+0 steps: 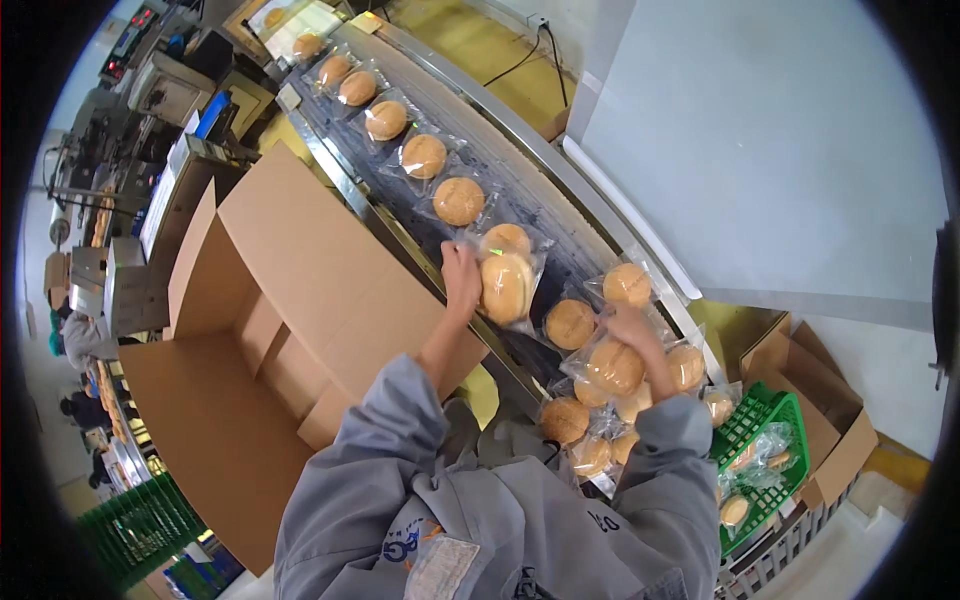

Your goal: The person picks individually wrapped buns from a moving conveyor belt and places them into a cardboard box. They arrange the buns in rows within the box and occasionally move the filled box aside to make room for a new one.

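My left hand (pixel 460 277) grips the left edge of a clear bag with a pale bun (pixel 506 288) in it, raised over the conveyor belt. Behind that one, another bagged bun (pixel 506 239) lies partly covered. My right hand (pixel 632 326) is closed at the top of a bagged bun (pixel 614 367), which hangs under its wrist; the fingertips are partly hidden. Beside its fingers lies a round bagged bun (pixel 570 324), and just beyond is another bagged bun (pixel 627 285). Several bagged buns (pixel 565 420) are heaped below my right forearm.
More bagged buns (pixel 424 156) sit in a row up the conveyor belt (pixel 400 65). An open cardboard box (pixel 320 270) stands at my left. A green crate (pixel 735 432) with bagged buns and a second carton (pixel 815 410) are at the right. Machines and people show far left.
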A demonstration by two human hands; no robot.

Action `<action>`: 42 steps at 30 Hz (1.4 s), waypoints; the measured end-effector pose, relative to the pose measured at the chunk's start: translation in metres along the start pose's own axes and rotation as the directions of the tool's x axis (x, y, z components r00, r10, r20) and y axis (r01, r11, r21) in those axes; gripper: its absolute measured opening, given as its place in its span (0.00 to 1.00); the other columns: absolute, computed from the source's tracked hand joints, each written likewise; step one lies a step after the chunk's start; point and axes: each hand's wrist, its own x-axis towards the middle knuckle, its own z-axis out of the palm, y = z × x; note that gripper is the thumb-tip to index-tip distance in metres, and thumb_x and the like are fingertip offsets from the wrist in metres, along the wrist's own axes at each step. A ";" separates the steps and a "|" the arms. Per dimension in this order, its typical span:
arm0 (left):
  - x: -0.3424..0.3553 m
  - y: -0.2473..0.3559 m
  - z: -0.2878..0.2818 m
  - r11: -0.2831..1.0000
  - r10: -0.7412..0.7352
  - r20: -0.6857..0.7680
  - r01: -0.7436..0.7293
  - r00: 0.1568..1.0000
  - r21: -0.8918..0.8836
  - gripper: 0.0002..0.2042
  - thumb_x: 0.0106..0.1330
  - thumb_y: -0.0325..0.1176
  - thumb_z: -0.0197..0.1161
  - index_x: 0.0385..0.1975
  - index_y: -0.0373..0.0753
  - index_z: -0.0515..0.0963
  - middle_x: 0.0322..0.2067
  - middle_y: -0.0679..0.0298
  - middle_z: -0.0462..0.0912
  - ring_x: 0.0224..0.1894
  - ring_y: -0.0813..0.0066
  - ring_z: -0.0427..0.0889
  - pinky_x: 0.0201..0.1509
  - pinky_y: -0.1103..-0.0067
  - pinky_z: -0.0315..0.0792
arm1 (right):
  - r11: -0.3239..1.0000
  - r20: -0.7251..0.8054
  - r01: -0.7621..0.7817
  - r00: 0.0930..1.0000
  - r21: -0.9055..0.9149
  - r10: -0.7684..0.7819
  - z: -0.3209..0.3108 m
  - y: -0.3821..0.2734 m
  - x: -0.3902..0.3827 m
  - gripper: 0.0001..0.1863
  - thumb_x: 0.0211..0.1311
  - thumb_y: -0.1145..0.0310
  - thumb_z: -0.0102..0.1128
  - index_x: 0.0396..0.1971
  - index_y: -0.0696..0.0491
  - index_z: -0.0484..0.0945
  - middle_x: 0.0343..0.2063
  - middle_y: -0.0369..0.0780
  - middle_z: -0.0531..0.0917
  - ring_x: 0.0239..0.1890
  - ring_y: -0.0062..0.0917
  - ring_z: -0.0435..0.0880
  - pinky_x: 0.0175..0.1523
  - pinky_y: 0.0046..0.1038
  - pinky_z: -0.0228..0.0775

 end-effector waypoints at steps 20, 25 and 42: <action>-0.110 0.043 -0.437 0.930 0.359 -0.115 -0.344 0.926 0.127 0.08 0.60 0.31 0.50 0.33 0.35 0.72 0.20 0.58 0.74 0.24 0.72 0.73 0.31 0.76 0.68 | 0.536 -0.357 0.459 0.422 -0.709 -0.833 0.025 -0.338 -0.180 0.05 0.50 0.75 0.49 0.28 0.54 0.73 0.22 0.42 0.76 0.21 0.37 0.76 0.23 0.34 0.66; -0.163 -0.081 -0.505 0.831 0.090 -0.031 -0.058 0.995 0.553 0.10 0.57 0.31 0.50 0.36 0.36 0.72 0.28 0.50 0.77 0.31 0.55 0.76 0.36 0.69 0.68 | 0.181 0.145 0.708 0.374 -0.682 -0.916 0.112 -0.422 -0.206 0.06 0.49 0.73 0.50 0.29 0.52 0.75 0.22 0.43 0.77 0.23 0.37 0.77 0.26 0.35 0.67; -0.202 -0.350 -0.435 0.729 -0.391 0.345 0.058 0.853 0.682 0.18 0.60 0.43 0.51 0.47 0.40 0.70 0.45 0.54 0.73 0.48 0.57 0.71 0.51 0.70 0.64 | 0.023 0.783 0.864 0.466 -0.503 -0.411 0.363 -0.319 -0.121 0.26 0.55 0.55 0.52 0.53 0.50 0.63 0.40 0.46 0.77 0.49 0.38 0.72 0.55 0.38 0.58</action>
